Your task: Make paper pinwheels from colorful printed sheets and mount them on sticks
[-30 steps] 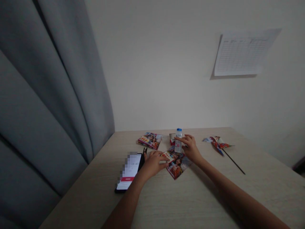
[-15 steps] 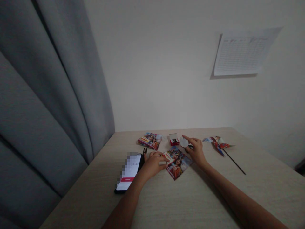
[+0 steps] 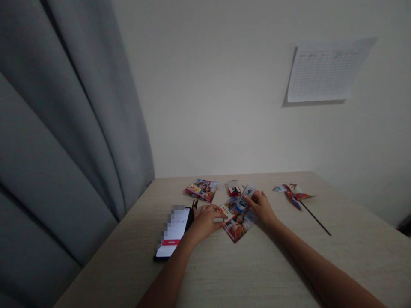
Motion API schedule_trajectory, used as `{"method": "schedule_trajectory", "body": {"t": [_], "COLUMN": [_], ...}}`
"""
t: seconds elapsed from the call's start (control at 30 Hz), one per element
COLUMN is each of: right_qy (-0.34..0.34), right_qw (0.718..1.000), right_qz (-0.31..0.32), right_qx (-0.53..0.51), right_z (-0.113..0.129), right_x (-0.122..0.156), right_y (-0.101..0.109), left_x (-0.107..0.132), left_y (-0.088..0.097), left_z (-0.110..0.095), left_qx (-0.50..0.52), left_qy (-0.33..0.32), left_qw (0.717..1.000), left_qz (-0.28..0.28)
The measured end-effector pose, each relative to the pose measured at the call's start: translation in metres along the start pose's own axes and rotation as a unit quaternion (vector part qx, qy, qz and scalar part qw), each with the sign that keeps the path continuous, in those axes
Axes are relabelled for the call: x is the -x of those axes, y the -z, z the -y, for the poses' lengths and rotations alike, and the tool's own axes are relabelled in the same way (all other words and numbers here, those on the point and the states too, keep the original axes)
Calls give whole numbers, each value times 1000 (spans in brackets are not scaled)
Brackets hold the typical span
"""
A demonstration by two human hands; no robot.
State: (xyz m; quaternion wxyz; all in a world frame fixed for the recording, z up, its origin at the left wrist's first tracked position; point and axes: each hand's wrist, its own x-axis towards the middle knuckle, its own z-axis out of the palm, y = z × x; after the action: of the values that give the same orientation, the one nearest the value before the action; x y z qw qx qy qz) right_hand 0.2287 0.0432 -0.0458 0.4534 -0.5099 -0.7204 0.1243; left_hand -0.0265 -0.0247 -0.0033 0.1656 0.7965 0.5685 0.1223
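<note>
My right hand is closed around a white tube with blue markings and a blue end. The tube leans with its blue end down, over the upper part of a square of colourful printed paper; whether they touch is unclear. On the left edge of that paper rest the fingers of my left hand, stretched out and slightly apart. A dark two-pronged piece shows just behind my left thumb, partly hidden.
A phone with a lit screen lies left of my left forearm. Behind are a stack of printed papers and a small open red-and-white box. A paper pinwheel on a dark stick lies to the right. A grey curtain borders the left.
My right hand has turned the tube, so its side now shows instead of its round white end, and the blue end points down at the paper. The left hand has stayed in place.
</note>
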Motion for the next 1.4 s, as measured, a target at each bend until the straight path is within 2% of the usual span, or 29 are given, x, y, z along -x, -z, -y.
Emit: {"method": "schedule_trajectory", "body": {"t": [0.1,0.23,0.57,1.0,1.2,1.4], "right_qy": [3,44,74,107,136,126], "right_qw": [999,997,993,985,980,982], "right_qz": [31,53,78,125,119,117], "right_qx": [-7,24,52,56,87,80], "right_z": [5,13,25,36,41,41], "right_x": [2,3,5,3,1,1], "right_y": [-1,0,1,9,11,8], "left_x": [0,1,3,3,2,2], "left_y": [0,0,7,9,7,8], "left_z": [1,0,-7,-7,-3,-2], "left_qx": [-3,4,4,-5,-5,-13], "left_qy": [-2,3,15,20,9,3], "left_qw": [1000,1000,1000,999,999,999], "left_qz": [0,-2,16,39,42,42]}}
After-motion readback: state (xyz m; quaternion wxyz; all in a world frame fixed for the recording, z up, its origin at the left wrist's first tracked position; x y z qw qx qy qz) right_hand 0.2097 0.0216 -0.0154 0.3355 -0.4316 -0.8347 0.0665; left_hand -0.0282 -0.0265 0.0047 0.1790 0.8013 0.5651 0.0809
